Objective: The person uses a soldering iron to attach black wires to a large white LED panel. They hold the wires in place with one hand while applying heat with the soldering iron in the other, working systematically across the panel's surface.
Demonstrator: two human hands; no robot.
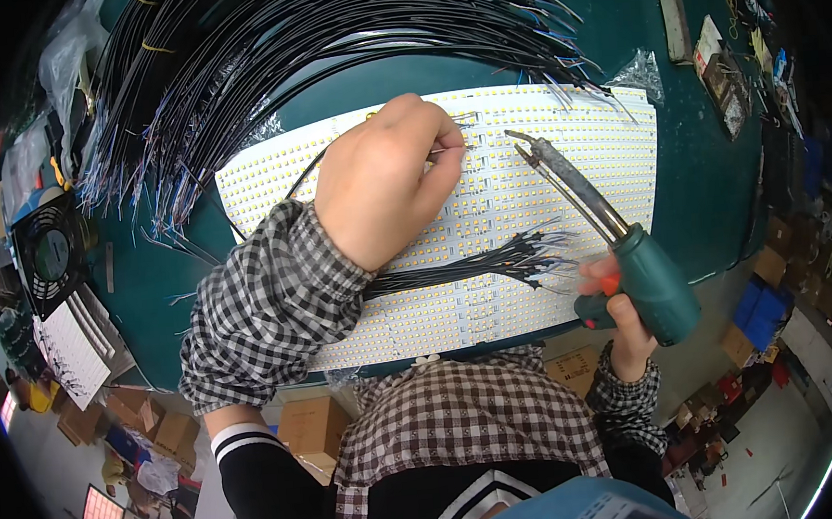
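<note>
Mask (574, 516) nearest, left hand (383, 173) pinches cable (305, 176) over LED panel (569, 176); right hand (628, 327) clasps soldering iron (657, 289) whose slip risks burns.

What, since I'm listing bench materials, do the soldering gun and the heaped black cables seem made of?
Soldering gun: probably plastic, smooth, green and faintly glossy; its shaft apparently metal, dull grey with a shiny stretch. Black cables: likely plastic or rubber sheathing, judging by their soft sheen.
</note>
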